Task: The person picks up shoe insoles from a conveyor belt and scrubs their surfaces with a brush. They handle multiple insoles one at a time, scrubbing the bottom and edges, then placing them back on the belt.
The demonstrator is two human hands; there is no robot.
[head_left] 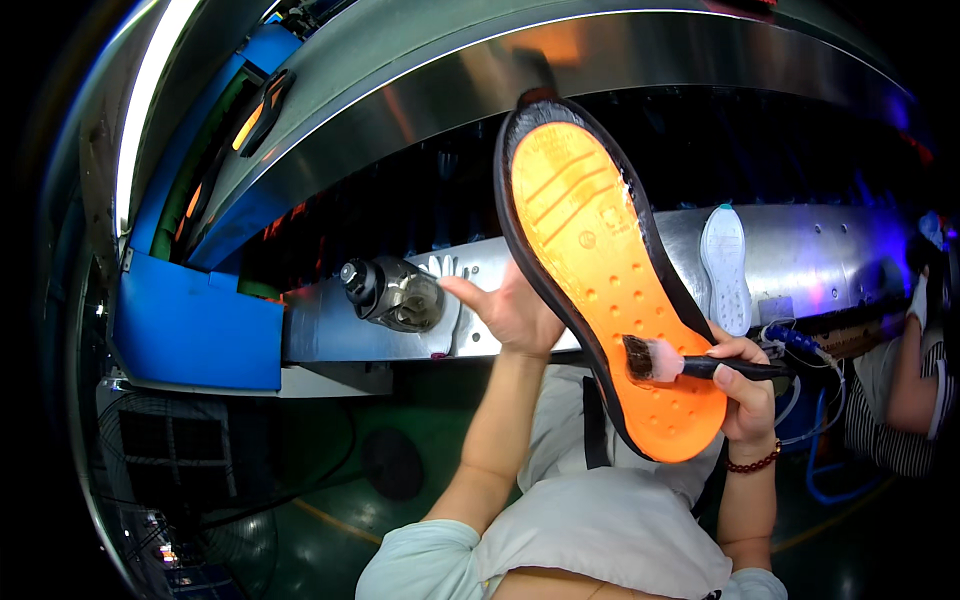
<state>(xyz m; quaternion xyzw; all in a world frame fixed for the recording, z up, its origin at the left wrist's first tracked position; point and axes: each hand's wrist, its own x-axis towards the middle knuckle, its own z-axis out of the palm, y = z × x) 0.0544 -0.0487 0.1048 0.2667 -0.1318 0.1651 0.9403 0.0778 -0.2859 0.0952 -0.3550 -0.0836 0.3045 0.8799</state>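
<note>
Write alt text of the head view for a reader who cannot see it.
A person's right grip holds a black-handled brush over the orange face of a black-rimmed shoe sole, while the left grip is at its left edge, fingers hidden behind it. Beyond, a metal bench bears a dark-capped bottle and a white sole.

Shoe sole (590, 255): bright orange face, yellower toward the upper end, diagonal grooves there, round dimples lower down; rim black.
Brush (735, 369): handle black, pinkish-white collar, bristles dark brown.
Second sole (727, 265): white, dotted, teal tip.
Surface (585, 234): silver-grey, washed blue-violet toward the right.
Bottle (412, 302): smoky grey, black cap.
Machine housing (200, 330): solid blue.
Bracelet (754, 462): dark red beads.
Apron (600, 530): pale grey.
Sleeve (420, 560): pale mint.
Co-worker's clothing (868, 435): black-and-white stripes.
Floor (330, 560): dark green, yellow line.
</note>
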